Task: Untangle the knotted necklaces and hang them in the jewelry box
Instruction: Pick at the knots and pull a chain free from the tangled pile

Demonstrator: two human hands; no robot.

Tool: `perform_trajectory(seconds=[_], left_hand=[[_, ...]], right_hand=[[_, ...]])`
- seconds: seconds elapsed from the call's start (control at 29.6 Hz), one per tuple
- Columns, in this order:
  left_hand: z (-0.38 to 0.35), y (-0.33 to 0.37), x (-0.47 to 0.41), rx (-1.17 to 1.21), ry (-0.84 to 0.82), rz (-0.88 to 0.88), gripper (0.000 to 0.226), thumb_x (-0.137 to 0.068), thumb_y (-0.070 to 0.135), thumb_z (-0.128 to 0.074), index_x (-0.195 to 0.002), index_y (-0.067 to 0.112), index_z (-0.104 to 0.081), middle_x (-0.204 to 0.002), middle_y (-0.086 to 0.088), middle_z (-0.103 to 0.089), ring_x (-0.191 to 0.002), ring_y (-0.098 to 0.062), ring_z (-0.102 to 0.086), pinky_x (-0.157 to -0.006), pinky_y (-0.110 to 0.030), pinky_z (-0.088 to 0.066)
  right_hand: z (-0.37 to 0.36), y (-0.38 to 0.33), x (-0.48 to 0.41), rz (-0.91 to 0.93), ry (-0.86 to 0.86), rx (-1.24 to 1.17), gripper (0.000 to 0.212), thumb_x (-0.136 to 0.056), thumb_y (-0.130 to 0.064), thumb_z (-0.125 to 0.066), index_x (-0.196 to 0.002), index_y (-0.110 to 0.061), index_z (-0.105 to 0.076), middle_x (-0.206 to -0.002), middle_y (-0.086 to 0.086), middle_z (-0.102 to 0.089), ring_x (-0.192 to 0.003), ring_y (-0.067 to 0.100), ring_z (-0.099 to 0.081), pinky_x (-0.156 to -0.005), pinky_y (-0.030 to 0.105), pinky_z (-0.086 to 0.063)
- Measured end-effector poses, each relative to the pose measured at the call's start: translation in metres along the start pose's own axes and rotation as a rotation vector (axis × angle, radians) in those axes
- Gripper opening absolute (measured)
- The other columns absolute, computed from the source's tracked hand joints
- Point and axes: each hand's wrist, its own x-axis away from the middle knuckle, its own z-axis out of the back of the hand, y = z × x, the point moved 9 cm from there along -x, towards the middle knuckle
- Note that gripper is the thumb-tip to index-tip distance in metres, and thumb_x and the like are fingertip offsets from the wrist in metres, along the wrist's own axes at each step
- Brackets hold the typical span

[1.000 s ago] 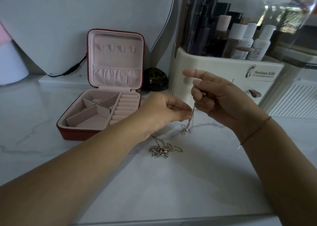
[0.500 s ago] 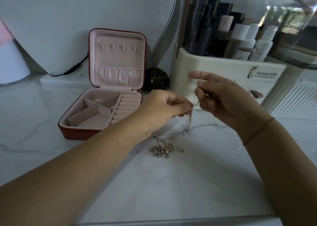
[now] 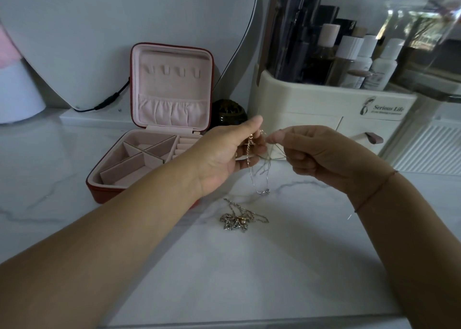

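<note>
The held necklace (image 3: pixel 264 192) hangs in the air over the middle of the counter. Its upper part is pinched between both hands and its loop dangles down, ending just above the stone. The left hand (image 3: pixel 224 154) pinches the thicker links between thumb and curled fingers. The right hand (image 3: pixel 316 151) nips several fine strands between thumb and forefinger, with its other fingers folded in. The two hands are almost touching. A thin red thread bracelet (image 3: pixel 374 194) circles the right wrist.

Nearer, and a little left of the hanging loop, the knotted heap (image 3: pixel 237 220) of chains lies on the counter, apart from the hands.

The jewelry box (image 3: pixel 104 196) sits to the left with its lid standing upright. It is red outside and lined in pink, with a row of small hooks (image 3: pixel 172 71) across the lid and divided compartments in the tray. The left forearm crosses in front of the box's near right corner.

The counter (image 3: pixel 224 278) is pale marble with grey veins. Far right stands a cream organiser (image 3: pixel 324 104) lettered "Serious Life", filled with bottles (image 3: pixel 349 54). The hands cover part of its lower front. A dark round jar (image 3: pixel 228 114) sits between the box and the organiser. Behind the box leans a pale curved panel (image 3: pixel 99 29) with a black cable (image 3: pixel 109 101) at its foot. A ribbed white panel (image 3: pixel 429 149) lies at the right edge.
</note>
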Motion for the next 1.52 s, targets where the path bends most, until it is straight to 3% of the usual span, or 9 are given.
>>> perform_trajectory(seconds=[0.1,0.17,0.27,0.37,0.51,0.88,1.11,1.28,1.52], left_hand=[[-0.001,-0.003,-0.001,0.07,-0.035,0.045,0.027,-0.091,0.034,-0.056,-0.067,0.022,-0.056,-0.072,0.006,-0.063,-0.075,-0.01,-0.061,-0.073,-0.027,-0.047],[0.0,-0.002,0.0,0.143,-0.052,0.066,0.032,-0.089,0.036,-0.056,-0.061,0.023,-0.055,-0.073,0.004,-0.062,-0.07,-0.009,-0.061,-0.073,-0.027,-0.047],[0.009,0.002,-0.001,0.256,-0.006,0.06,0.036,-0.089,0.035,-0.057,-0.055,0.022,-0.053,-0.07,0.001,-0.06,-0.064,-0.011,-0.059,-0.073,-0.029,-0.048],[0.021,0.008,-0.003,0.347,0.062,0.026,0.035,-0.09,0.033,-0.056,-0.058,0.02,-0.049,-0.062,0.001,-0.055,-0.054,-0.012,-0.054,-0.068,-0.029,-0.049],[0.033,0.013,-0.004,0.362,0.125,-0.006,0.031,-0.091,0.032,-0.055,-0.064,0.019,-0.05,-0.052,0.004,-0.046,-0.043,-0.009,-0.041,-0.053,-0.023,-0.046],[0.028,0.021,-0.003,0.029,0.162,-0.107,0.04,-0.089,0.023,-0.059,-0.05,0.019,-0.052,-0.051,0.004,-0.047,-0.053,-0.009,-0.041,-0.064,-0.028,-0.044],[0.034,0.029,0.002,-0.311,0.271,-0.167,0.054,-0.09,0.028,-0.058,-0.039,0.021,-0.039,-0.053,-0.002,-0.04,-0.054,-0.013,-0.04,-0.061,-0.025,-0.041],[0.026,0.035,0.008,-0.509,0.259,-0.259,0.038,-0.073,0.029,-0.063,-0.042,0.019,-0.042,-0.066,-0.017,-0.047,-0.067,-0.019,-0.044,-0.071,-0.032,-0.036],[0.012,0.019,0.007,-0.702,0.138,-0.192,0.014,-0.079,0.016,-0.066,-0.069,0.013,-0.058,-0.061,0.007,-0.048,-0.061,-0.006,-0.045,-0.065,-0.023,-0.037]], right_hand=[[-0.005,-0.001,0.002,0.007,-0.048,0.051,0.016,-0.071,-0.029,-0.069,-0.078,-0.015,-0.073,-0.054,-0.003,-0.023,-0.05,0.011,-0.016,-0.044,0.019,-0.018],[-0.004,0.001,0.002,-0.001,-0.036,0.074,0.023,-0.068,-0.028,-0.071,-0.08,-0.009,-0.069,-0.051,-0.005,-0.024,-0.049,0.011,-0.015,-0.043,0.02,-0.017],[0.009,0.004,0.0,-0.013,0.064,0.088,0.039,-0.068,-0.029,-0.071,-0.091,0.001,-0.063,-0.051,-0.004,-0.026,-0.049,0.011,-0.017,-0.043,0.02,-0.016],[0.024,0.005,0.0,-0.021,0.176,0.011,0.012,-0.084,-0.019,-0.065,-0.083,-0.007,-0.063,-0.052,-0.003,-0.025,-0.047,0.011,-0.017,-0.045,0.023,-0.013],[0.046,0.004,0.003,0.005,0.336,-0.061,0.013,-0.087,-0.017,-0.062,-0.075,-0.011,-0.06,-0.049,-0.003,-0.023,-0.042,0.009,-0.015,-0.044,0.023,-0.009],[0.076,-0.003,0.016,0.179,0.598,-0.401,0.015,-0.09,-0.019,-0.06,-0.077,-0.013,-0.059,-0.041,-0.007,-0.023,-0.038,0.009,-0.015,-0.039,0.022,-0.015],[0.08,-0.015,0.02,0.307,0.578,-0.474,0.017,-0.096,-0.021,-0.05,-0.087,-0.013,-0.061,-0.044,-0.006,-0.022,-0.04,0.009,-0.014,-0.045,0.025,-0.01],[0.082,-0.017,0.024,0.302,0.642,-0.341,0.02,-0.096,-0.023,-0.053,-0.081,-0.013,-0.06,-0.042,-0.007,-0.027,-0.037,0.008,-0.019,-0.038,0.021,-0.018],[0.06,-0.031,0.019,0.363,0.427,-0.374,0.022,-0.098,-0.023,-0.05,-0.078,-0.015,-0.056,-0.042,-0.008,-0.024,-0.039,0.009,-0.016,-0.038,0.021,-0.018]])
